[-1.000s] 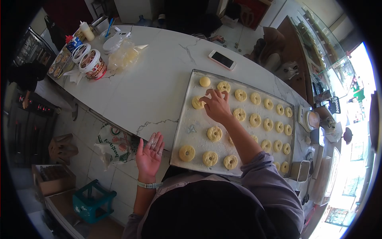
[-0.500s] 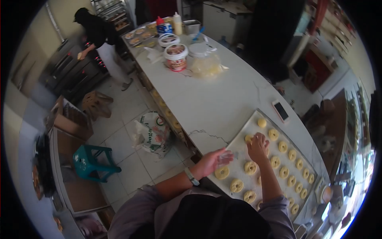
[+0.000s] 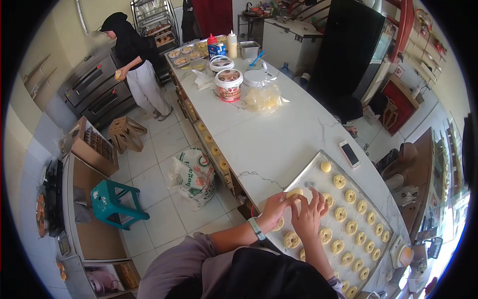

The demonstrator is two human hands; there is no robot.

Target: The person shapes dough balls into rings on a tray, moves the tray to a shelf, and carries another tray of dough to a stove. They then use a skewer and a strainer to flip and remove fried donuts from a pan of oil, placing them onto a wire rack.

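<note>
A piece of pale dough [image 3: 295, 192] is held above the near left side of the metal baking tray [image 3: 307, 168]. My left hand [image 3: 272, 211], wearing a light wristband, pinches it from the left. My right hand [image 3: 307, 213] meets it from the right, thumb and forefinger at the dough, the other fingers raised. Whether the dough has a hole is hidden by the fingers. Rows of dough rings [image 3: 350, 227] lie on the tray beneath and right of my hands. One round dough ball [image 3: 325, 166] sits at its far corner.
A phone [image 3: 349, 154] lies beside the tray. Tubs [image 3: 229, 85], a plastic bag [image 3: 267, 98] and squeeze bottles [image 3: 232, 45] stand farther up the table [image 3: 259, 134]. A teal stool [image 3: 117, 200] and a sack [image 3: 195, 178] are on the floor left. Another person [image 3: 130, 55] stands by the ovens.
My right hand has lifted a dough piece off the tray and moved left to my left hand. My left hand, open before, now grips it. The other person's head has risen.
</note>
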